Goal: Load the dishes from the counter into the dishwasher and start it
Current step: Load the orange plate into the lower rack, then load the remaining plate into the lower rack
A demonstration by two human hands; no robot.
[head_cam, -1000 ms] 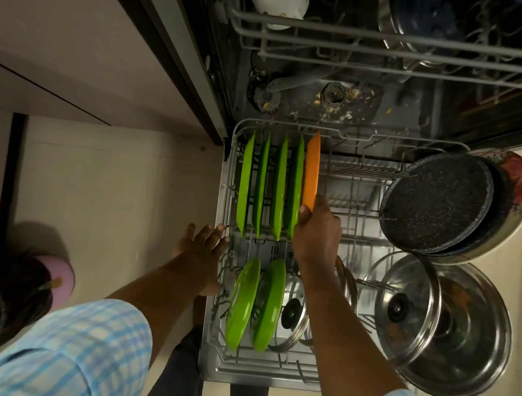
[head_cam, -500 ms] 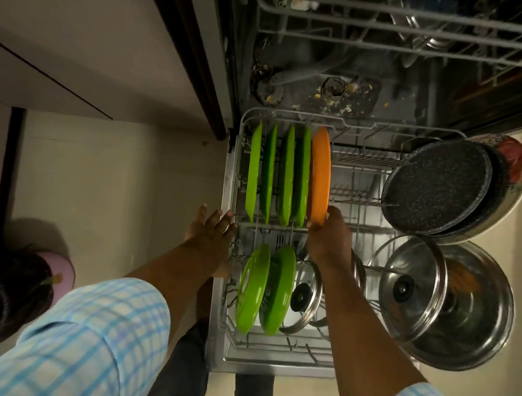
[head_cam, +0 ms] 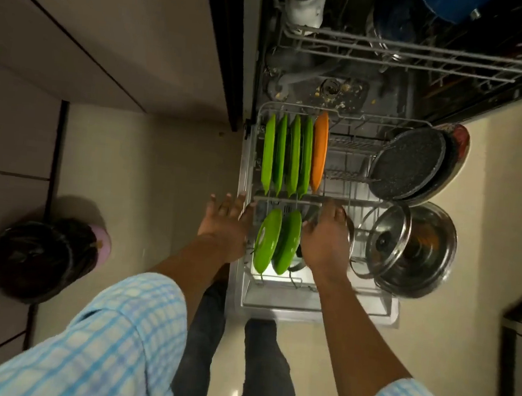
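Plates stand on edge in the grey wire rack [head_cam: 319,310]. Two shiny green plates [head_cam: 278,242] sit between the left hand [head_cam: 224,223] and the right hand [head_cam: 325,238]. Both hands have their fingers spread apart and hold nothing. The left hand is at the rack's left rim. Just past the right hand's fingertips stands a smooth orange plate [head_cam: 319,152], beside a row of four green plates [head_cam: 284,155]. To the right of the right hand are a round glass lid [head_cam: 387,240], a shiny steel pot [head_cam: 428,250] and a dark speckled pan [head_cam: 406,164].
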